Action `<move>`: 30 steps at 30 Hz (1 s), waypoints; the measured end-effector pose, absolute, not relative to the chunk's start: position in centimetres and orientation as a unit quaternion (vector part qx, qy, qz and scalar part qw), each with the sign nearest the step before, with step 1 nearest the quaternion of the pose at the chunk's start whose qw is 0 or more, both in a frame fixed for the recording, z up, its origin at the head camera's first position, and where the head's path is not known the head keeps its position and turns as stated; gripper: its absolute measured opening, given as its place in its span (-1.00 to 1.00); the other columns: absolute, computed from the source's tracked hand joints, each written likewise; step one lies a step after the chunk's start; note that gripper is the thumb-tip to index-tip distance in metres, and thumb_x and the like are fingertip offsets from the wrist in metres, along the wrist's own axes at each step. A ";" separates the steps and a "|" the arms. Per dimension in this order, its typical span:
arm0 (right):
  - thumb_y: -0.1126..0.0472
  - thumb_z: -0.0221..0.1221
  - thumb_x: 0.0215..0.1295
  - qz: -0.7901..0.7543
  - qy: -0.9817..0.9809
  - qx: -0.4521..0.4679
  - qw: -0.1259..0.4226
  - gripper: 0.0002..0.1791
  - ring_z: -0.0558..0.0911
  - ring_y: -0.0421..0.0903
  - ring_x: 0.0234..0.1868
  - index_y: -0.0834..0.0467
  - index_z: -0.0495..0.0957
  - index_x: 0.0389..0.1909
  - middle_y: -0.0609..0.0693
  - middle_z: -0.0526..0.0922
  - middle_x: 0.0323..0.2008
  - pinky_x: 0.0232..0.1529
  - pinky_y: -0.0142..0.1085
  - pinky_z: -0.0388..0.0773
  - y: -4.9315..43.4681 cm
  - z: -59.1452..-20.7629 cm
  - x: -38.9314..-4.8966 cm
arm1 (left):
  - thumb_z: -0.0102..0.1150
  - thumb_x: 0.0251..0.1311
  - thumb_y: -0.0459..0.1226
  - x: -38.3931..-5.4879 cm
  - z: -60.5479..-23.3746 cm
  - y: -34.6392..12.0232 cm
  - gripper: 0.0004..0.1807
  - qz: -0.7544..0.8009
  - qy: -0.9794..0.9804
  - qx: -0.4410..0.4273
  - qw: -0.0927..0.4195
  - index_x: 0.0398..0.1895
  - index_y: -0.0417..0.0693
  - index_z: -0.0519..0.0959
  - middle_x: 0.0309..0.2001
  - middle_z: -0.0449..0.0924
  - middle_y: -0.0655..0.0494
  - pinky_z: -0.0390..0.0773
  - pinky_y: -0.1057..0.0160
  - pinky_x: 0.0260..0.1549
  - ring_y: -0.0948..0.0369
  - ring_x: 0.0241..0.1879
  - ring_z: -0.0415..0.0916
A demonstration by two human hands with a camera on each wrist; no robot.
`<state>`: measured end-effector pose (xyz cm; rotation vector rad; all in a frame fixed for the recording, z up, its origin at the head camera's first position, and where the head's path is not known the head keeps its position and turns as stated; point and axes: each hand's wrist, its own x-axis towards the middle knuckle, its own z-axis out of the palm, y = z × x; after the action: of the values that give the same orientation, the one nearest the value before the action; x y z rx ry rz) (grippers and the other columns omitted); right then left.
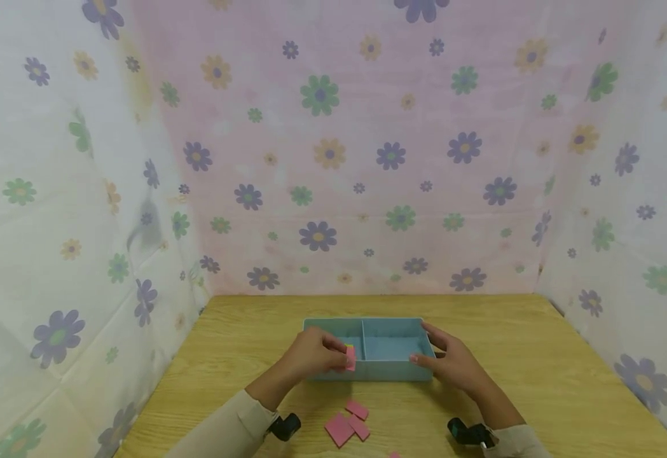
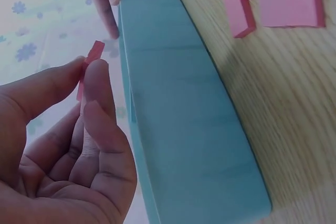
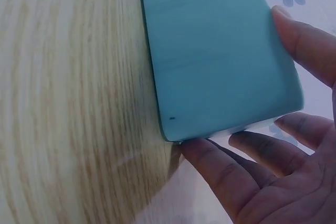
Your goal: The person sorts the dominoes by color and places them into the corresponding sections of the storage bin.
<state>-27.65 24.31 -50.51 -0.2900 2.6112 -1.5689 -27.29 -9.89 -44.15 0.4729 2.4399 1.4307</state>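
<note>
Left hand: the fingers of the left hand point(image 1: 313, 353) pinch a small pink piece point(image 1: 351, 359), thin and flat with straight edges. It is low in the middle of the head view, at the left part of the box's front rim. I can't tell if it touches the box.
Right hand: the fingers of the right hand point(image 1: 454, 364) hold the box's right end, with the thumb at the front rim and other fingers on the end wall.
Blue box: the blue box point(image 1: 379, 371) is long, smooth and low, with round corners. A thin divider point(image 1: 363, 340) makes two parts inside.
Pink pieces: three flat pink pieces point(image 1: 340, 430) lie close together at the bottom middle, one bigger than the others. A bit of another pink piece point(image 1: 395, 455) peeks in at the bottom edge.
Surface: the yellow-brown surface point(image 1: 241, 337) has wavy wood lines.
Cloth: creased cloth point(image 1: 344, 127) with flowers fills the upper frame.
Sleeves: the sleeves point(image 1: 224, 425) are beige.
</note>
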 end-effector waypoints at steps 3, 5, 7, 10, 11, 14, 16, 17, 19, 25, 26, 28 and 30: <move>-0.09 0.39 0.32 -0.513 0.852 -0.097 0.045 0.03 0.24 0.46 0.50 0.01 0.03 0.67 0.34 0.07 0.60 0.23 0.11 0.61 24.4 -50.4 -27.5 | 0.46 0.23 -0.15 -27.6 -44.0 -9.4 -0.79 0.514 0.830 0.157 0.147 -0.14 -0.02 0.81 -0.33 0.81 0.11 0.75 -0.09 -0.13 0.17 -0.29 0.77; -0.08 0.40 0.32 -0.513 0.852 -0.095 0.045 0.03 0.26 0.48 0.49 0.01 0.04 0.67 0.37 0.08 0.59 0.21 0.11 0.62 24.4 -50.3 -27.4 | 0.46 0.23 -0.15 -27.9 -43.8 -9.0 -0.79 0.523 0.825 0.152 0.149 -0.14 -0.03 0.81 -0.34 0.81 0.09 0.75 -0.09 -0.11 0.17 -0.29 0.77; -0.08 0.40 0.32 -0.513 0.852 -0.093 0.046 0.03 0.25 0.47 0.50 -0.01 0.05 0.67 0.37 0.09 0.59 0.21 0.11 0.62 24.3 -50.2 -27.4 | 0.46 0.23 -0.16 -28.3 -43.7 -8.6 -0.79 0.533 0.820 0.144 0.149 -0.14 -0.04 0.81 -0.35 0.81 0.06 0.76 -0.05 -0.12 0.16 -0.29 0.78; -0.07 0.40 0.33 -0.517 0.850 -0.089 0.049 0.01 0.22 0.42 0.52 -0.03 0.06 0.67 0.35 0.11 0.59 0.23 0.11 0.60 24.1 -50.1 -27.4 | 0.46 0.24 -0.17 -28.9 -43.6 -7.9 -0.79 0.552 0.810 0.125 0.153 -0.14 -0.07 0.81 -0.35 0.82 0.03 0.77 0.00 -0.14 0.15 -0.29 0.79; -0.07 0.40 0.32 -0.519 0.849 -0.086 0.050 0.01 0.22 0.41 0.53 -0.04 0.06 0.67 0.34 0.12 0.59 0.24 0.11 0.60 24.0 -50.1 -27.4 | 0.46 0.24 -0.17 -29.2 -43.6 -7.7 -0.79 0.558 0.807 0.119 0.154 -0.15 -0.08 0.81 -0.35 0.82 0.02 0.77 0.00 -0.14 0.16 -0.30 0.79; -0.06 0.39 0.33 -0.518 0.849 -0.086 0.054 0.02 0.21 0.40 0.54 -0.02 0.04 0.67 0.35 0.11 0.59 0.26 0.11 0.58 23.9 -50.2 -27.5 | 0.48 0.23 -0.19 -29.8 -43.8 -7.0 -0.80 0.570 0.800 0.104 0.155 -0.16 -0.09 0.81 -0.35 0.82 0.01 0.77 -0.01 -0.14 0.14 -0.31 0.80; -0.05 0.41 0.31 -0.524 0.846 -0.078 0.056 0.01 0.21 0.39 0.54 -0.05 0.07 0.67 0.34 0.12 0.59 0.26 0.10 0.59 23.8 -50.3 -27.5 | 0.49 0.21 -0.19 -30.1 -43.8 -6.4 -0.81 0.574 0.798 0.097 0.156 -0.18 -0.08 0.81 -0.36 0.82 0.01 0.77 0.01 -0.14 0.13 -0.31 0.80; -0.05 0.41 0.31 -0.526 0.845 -0.078 0.056 0.01 0.21 0.39 0.54 -0.05 0.07 0.66 0.34 0.12 0.59 0.25 0.10 0.60 23.8 -50.3 -27.5 | 0.50 0.21 -0.19 -30.3 -43.8 -6.2 -0.82 0.574 0.799 0.094 0.154 -0.19 -0.07 0.82 -0.37 0.81 0.01 0.77 0.02 -0.15 0.12 -0.31 0.81; -0.05 0.42 0.31 -0.529 0.843 -0.081 0.055 0.02 0.21 0.41 0.54 -0.03 0.07 0.66 0.35 0.12 0.59 0.24 0.09 0.61 23.8 -50.3 -27.5 | 0.49 0.21 -0.19 -30.6 -43.6 -5.7 -0.83 0.571 0.801 0.091 0.155 -0.21 -0.06 0.82 -0.38 0.81 0.03 0.78 0.06 -0.18 0.12 -0.31 0.81; -0.05 0.42 0.30 -0.538 0.837 -0.087 0.055 0.02 0.20 0.43 0.53 0.00 0.08 0.66 0.38 0.09 0.58 0.21 0.08 0.63 23.8 -49.8 -27.4 | 0.48 0.22 -0.21 -31.5 -43.0 -4.3 -0.86 0.567 0.804 0.081 0.160 -0.22 -0.07 0.82 -0.41 0.81 0.04 0.78 0.13 -0.23 0.19 -0.38 0.79; -0.05 0.43 0.29 -0.540 0.836 -0.083 0.056 0.02 0.20 0.43 0.53 -0.01 0.08 0.66 0.38 0.09 0.59 0.21 0.07 0.63 23.8 -49.7 -27.3 | 0.48 0.22 -0.22 -31.6 -42.9 -4.1 -0.86 0.569 0.803 0.079 0.161 -0.22 -0.07 0.82 -0.41 0.81 0.04 0.78 0.11 -0.20 0.20 -0.38 0.79; -0.06 0.43 0.29 -0.539 0.837 -0.080 0.057 0.03 0.20 0.41 0.54 -0.01 0.08 0.66 0.37 0.09 0.59 0.21 0.06 0.63 23.9 -49.6 -27.3 | 0.48 0.21 -0.23 -31.8 -42.9 -3.5 -0.87 0.572 0.801 0.077 0.160 -0.24 -0.08 0.82 -0.41 0.81 0.03 0.78 0.06 -0.15 0.21 -0.39 0.79; -0.06 0.42 0.29 -0.536 0.838 -0.082 0.058 0.03 0.19 0.41 0.54 -0.01 0.08 0.66 0.37 0.09 0.59 0.21 0.06 0.64 23.9 -49.4 -27.3 | 0.48 0.21 -0.23 -32.0 -42.9 -3.0 -0.89 0.572 0.802 0.076 0.157 -0.26 -0.07 0.82 -0.42 0.81 0.03 0.78 0.04 -0.15 0.21 -0.40 0.79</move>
<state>-27.35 23.90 -49.43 -0.2489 2.5403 -1.6245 -32.00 -2.99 -42.92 0.2169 2.2945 1.6373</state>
